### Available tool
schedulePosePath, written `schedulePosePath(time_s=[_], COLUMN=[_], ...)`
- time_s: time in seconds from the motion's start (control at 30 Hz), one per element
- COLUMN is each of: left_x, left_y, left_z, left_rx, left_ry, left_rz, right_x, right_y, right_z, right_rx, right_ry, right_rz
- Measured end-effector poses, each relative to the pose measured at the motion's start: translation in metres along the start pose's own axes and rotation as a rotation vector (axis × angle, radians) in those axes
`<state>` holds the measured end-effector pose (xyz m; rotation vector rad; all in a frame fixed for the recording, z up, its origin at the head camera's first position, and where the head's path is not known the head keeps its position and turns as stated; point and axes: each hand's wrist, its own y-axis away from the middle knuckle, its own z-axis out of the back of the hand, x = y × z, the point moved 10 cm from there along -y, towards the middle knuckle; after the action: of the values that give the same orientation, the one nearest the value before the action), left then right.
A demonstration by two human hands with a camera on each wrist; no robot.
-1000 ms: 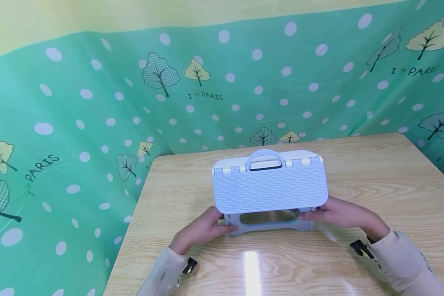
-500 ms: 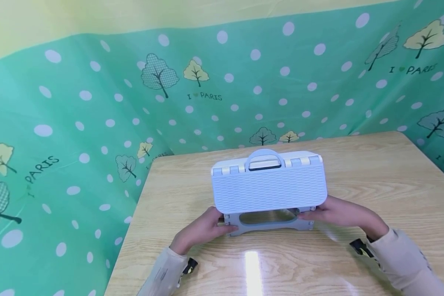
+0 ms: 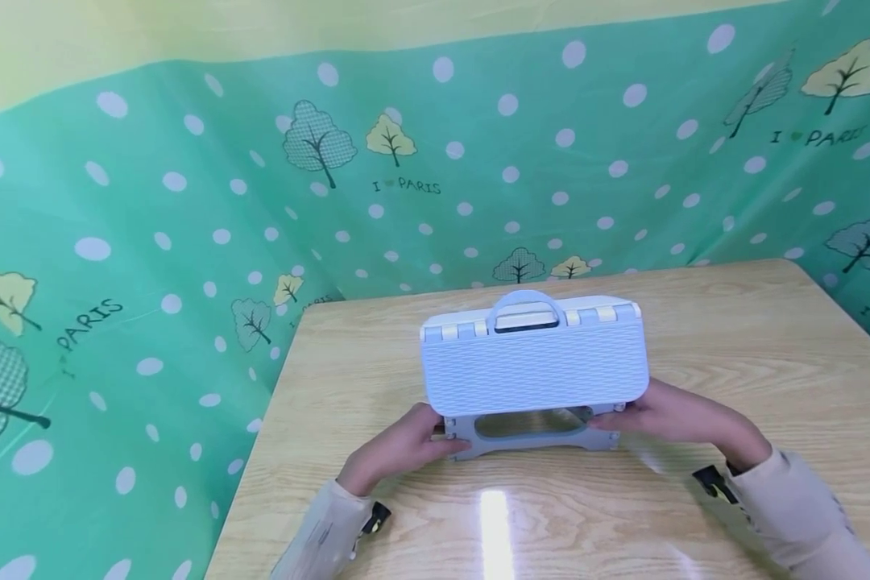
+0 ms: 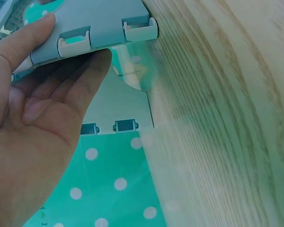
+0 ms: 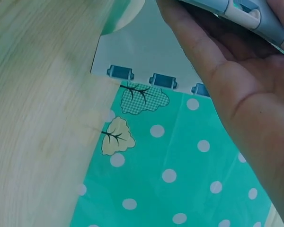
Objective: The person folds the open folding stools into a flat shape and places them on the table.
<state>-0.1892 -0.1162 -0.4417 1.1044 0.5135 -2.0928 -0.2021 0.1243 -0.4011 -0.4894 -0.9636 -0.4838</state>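
A light blue and white plastic folding stool (image 3: 535, 372) stands on the wooden table, its ribbed top panel slanting toward me and an arched handle (image 3: 525, 300) along the upper edge. My left hand (image 3: 399, 451) grips the left end of the near leg panel (image 4: 102, 26), thumb on the front face and fingers behind it. At the other end, my right hand (image 3: 677, 415) holds the same panel, thumb in front near the oval cutout. Both wrist views show palms under the panel's edge; the right fingertips are mostly hidden. The farther leg panel (image 4: 118, 106) also shows, with hinge slots along its edge.
The wooden table (image 3: 355, 354) extends around the stool, with a bright light reflection in front. A green polka-dot cloth (image 3: 377, 242) with tree prints hangs behind and to the left. Dark straps (image 3: 375, 517) sit by the sleeves.
The whole head view shifts very slightly. Both hands and the stool keep the same places relative to each other and the table.
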Motion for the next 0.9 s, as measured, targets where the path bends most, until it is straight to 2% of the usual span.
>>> schedulePosePath(time_s=[0.17, 0.67, 0.9], left_x=[0.0010, 0.0030, 0.0092], left_y=[-0.0009, -0.0021, -0.0023], left_z=[-0.0018, -0.0008, 0.0023], left_rx=[0.004, 0.000, -0.022], left_ry=[0.003, -0.062, -0.058], left_rz=[0.007, -0.007, 0.036], right_x=[0.0013, -0.0001, -0.0020], right_y=[-0.0004, -0.0016, -0.0048], right_z=[0.0044, 0.0091, 0.0107], right_rx=[-0.026, -0.074, -0.113], right_ry=[0.007, 0.018, 0.074], right_rz=[0.020, -0.003, -0.001])
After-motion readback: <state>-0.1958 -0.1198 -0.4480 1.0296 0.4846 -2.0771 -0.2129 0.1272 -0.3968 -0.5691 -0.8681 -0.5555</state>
